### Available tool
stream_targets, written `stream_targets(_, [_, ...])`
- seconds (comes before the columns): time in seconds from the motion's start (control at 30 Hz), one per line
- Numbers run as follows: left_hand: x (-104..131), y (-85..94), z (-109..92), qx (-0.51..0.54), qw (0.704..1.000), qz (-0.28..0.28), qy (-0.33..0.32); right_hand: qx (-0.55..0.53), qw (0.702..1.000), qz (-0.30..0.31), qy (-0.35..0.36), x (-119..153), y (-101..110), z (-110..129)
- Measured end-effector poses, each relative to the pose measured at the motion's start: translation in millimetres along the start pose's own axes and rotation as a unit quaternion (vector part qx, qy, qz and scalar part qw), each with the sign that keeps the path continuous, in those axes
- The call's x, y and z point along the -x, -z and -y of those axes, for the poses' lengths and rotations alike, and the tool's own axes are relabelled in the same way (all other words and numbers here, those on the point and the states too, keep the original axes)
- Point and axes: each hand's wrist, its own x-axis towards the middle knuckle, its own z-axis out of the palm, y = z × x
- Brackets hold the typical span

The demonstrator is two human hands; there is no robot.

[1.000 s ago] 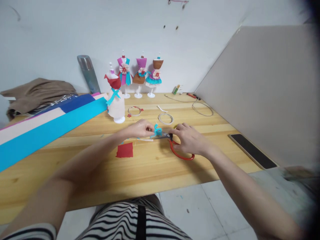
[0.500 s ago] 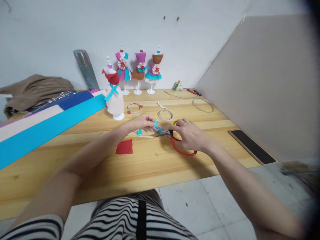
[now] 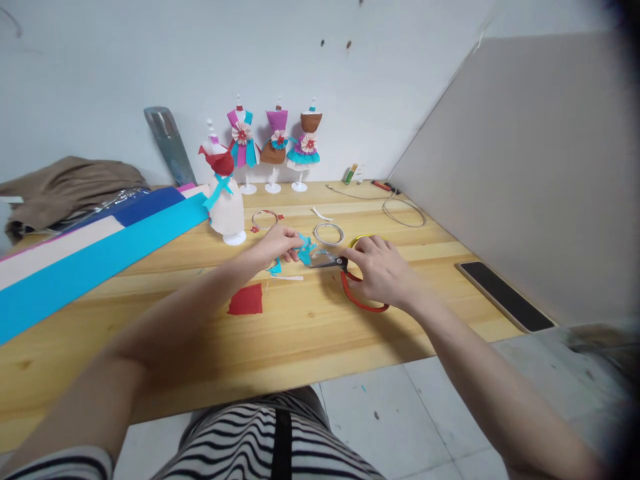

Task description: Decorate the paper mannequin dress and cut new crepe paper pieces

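Pinched in my left hand [image 3: 278, 245] is a small, ragged-edged piece of blue crepe paper [image 3: 306, 251], held just above the table. My right hand [image 3: 383, 270] grips a pair of scissors [image 3: 364, 307] with red and yellow handles. The dark blades point left, their tips close to the blue piece, and look nearly closed. Below my left hand lie a blue scrap [image 3: 275, 268] and a thin white strip [image 3: 290, 277]. A red paper piece [image 3: 246, 300] rests nearer the table's front edge.
Several dressed mini mannequins stand at the back, one closer, in a white skirt [image 3: 226, 212]. Long paper sheets [image 3: 100, 257] lie left, near a bottle [image 3: 170, 147]. Tape rolls [image 3: 329, 233], a cable [image 3: 405, 217] and a phone [image 3: 505, 295] are also on the table.
My left hand has drawn slightly left with the blue piece, away from the blades, and more of the piece shows. The scissors stay in my right hand. The view has shifted a little.
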Motion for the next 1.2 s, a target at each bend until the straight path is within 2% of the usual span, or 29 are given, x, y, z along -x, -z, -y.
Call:
stream_targets(0.17, [3.2,-6.3,-2.9,0.013,0.997,0.078,-0.026,-0.01,1.0,-0.023,0.012,-1.7,0.9,1.0])
stream_targets(0.27, [3.4,-9.4,-1.6,-0.001,0.994,0.1,-0.044,-0.012,0.999,-0.026,0.013,-1.9,2.1,2.2])
stream_targets(0.57, [1.6,-13.2,8.2,0.053,0.996,0.064,-0.014,-0.014,1.0,-0.024,0.004,-0.7,0.4,1.4])
stream_targets(0.83, [-1.6,-15.1,5.2,0.145,0.987,0.061,0.041,-0.021,0.999,-0.024,-0.006,-1.6,2.2,2.2])
stream_targets(0.9, [-1.8,-15.5,6.3,0.171,0.983,0.044,0.041,-0.037,0.999,-0.024,-0.029,0.9,0.9,-1.7])
stream_targets(0.97, [-0.4,-15.6,8.0,0.205,0.978,0.01,0.032,-0.101,0.993,-0.033,-0.05,4.0,-2.4,-6.7])
stream_targets(1.03, [2.9,-16.3,8.5,0.24,0.97,-0.031,0.015,-0.233,0.968,-0.058,-0.071,5.3,-6.5,-9.6])
stream_targets(1.07, [5.2,-17.1,8.1,0.252,0.967,-0.048,0.005,-0.322,0.939,-0.076,-0.088,4.6,-8.3,-9.2])
stream_targets(1.1, [7.9,-18.2,7.1,0.257,0.964,-0.062,-0.005,-0.418,0.897,-0.094,-0.109,3.0,-9.6,-7.4])
stream_targets(1.2, [16.8,-22.9,1.7,0.236,0.968,-0.082,-0.033,-0.643,0.733,-0.128,-0.178,-7.3,-8.6,6.2])
